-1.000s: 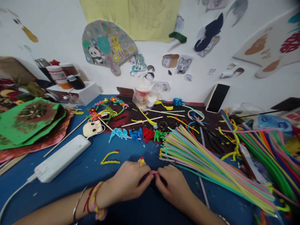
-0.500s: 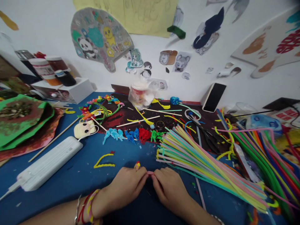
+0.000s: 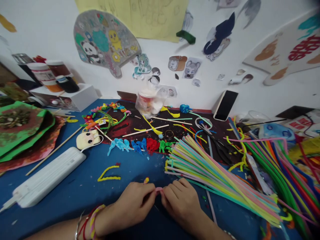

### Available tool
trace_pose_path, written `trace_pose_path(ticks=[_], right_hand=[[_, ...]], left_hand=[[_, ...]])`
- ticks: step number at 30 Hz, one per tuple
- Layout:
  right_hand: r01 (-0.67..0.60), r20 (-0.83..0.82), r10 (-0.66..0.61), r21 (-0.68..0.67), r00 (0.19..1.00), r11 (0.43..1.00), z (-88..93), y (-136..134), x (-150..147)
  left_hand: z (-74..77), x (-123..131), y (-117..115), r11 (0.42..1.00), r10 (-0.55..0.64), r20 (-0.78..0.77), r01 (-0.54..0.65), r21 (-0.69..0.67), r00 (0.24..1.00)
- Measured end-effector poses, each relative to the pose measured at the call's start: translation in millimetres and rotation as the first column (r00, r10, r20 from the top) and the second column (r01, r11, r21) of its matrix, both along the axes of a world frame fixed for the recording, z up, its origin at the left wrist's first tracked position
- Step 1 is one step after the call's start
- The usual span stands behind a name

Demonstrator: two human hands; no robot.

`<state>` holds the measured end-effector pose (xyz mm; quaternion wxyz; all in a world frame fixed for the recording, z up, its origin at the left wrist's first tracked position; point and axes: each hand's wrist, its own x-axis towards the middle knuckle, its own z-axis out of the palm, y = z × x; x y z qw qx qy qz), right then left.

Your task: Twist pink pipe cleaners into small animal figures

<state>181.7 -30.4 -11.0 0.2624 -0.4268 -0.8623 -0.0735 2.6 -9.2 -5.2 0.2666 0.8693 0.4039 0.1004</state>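
Note:
Between my two hands a short piece of pink pipe cleaner shows, bowed slightly upward. My left hand pinches one end of it, fingers closed, and wears a ring with a small yellow top. The other end is pinched by my right hand, its fingers curled in. Most of the piece is hidden inside the fingers. Left of my hands lies a bent yellow pipe cleaner. Just beyond my right hand spreads a thick bundle of pastel pipe cleaners.
Behind my hands sits a row of small blue, red and green twisted figures. A white power strip lies at the left. Pliers, a propped phone and brightly coloured pipe cleaners are at the right. A wrapped cup stands near the wall.
The pink pipe cleaner is bowed more than before, and both hands sit slightly lower in view. The whole scene has shifted a little to the left.

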Motion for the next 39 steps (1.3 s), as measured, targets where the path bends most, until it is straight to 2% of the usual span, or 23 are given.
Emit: trace_pose_path(ticks=[4,7,10,12,14,16,18,20,22,24,26,32,37,39], right_hand=[[0.016,-0.001,-0.016,0.003,1.0,1.0,-1.6,1,3],[-0.016,-0.024,0.016,-0.016,1.0,1.0,-2.9,3,4],[-0.047,-0.032,0.044,-0.085,0.999,0.995,-2.5,4,5],[-0.062,-0.023,0.059,-0.12,0.998,0.991,-2.1,2,4],[-0.079,-0.011,0.079,-0.139,0.997,0.987,-2.4,0,4],[-0.089,-0.004,0.09,-0.146,0.996,0.985,-3.5,-2,3],[-0.087,0.001,0.088,-0.149,0.996,0.985,-5.5,-4,1],[-0.079,0.0,0.08,-0.149,0.997,0.986,-8.1,-5,1],[-0.079,-0.007,0.079,-0.138,0.997,0.987,-10.7,-5,0],[-0.081,-0.011,0.08,-0.119,0.997,0.99,-12.7,-5,0],[-0.077,-0.009,0.076,-0.094,0.997,0.993,-13.9,-4,1],[-0.041,0.013,0.041,-0.032,0.999,0.999,-20.6,5,3],[-0.019,0.05,0.021,-0.053,0.999,0.998,-26.8,6,7],[-0.026,0.058,0.031,-0.073,0.998,0.997,-25.8,5,8]], left_hand=[[-1.6,4,0,0.996,0.039,0.037,-0.036,-0.076,0.999],[-5.4,1,1,0.997,0.03,0.035,-0.028,-0.066,0.999],[-8.1,-7,6,0.997,-0.071,0.052,0.07,0.022,0.996],[-7.7,-13,16,0.981,-0.118,0.05,0.109,0.159,0.992],[-5.1,-16,29,0.933,-0.067,0.013,0.058,0.354,0.998],[-0.7,-13,46,0.847,-0.012,-0.047,0.035,0.53,0.999],[4.2,-4,64,0.759,0.054,-0.121,0.038,0.65,0.991],[7.8,8,81,0.706,0.134,-0.198,0.046,0.707,0.971],[8.5,20,95,0.685,0.196,-0.267,0.063,0.726,0.944],[5.5,27,107,0.68,0.198,-0.323,0.108,0.725,0.925],[-0.3,29,114,0.688,0.154,-0.366,0.166,0.707,0.918],[-18.2,20,133,0.679,0.082,-0.378,0.226,0.698,0.922],[-22.2,17,149,0.703,-0.02,-0.376,0.28,0.653,0.927],[-19.8,17,152,0.74,-0.07,-0.343,0.28,0.612,0.937]])
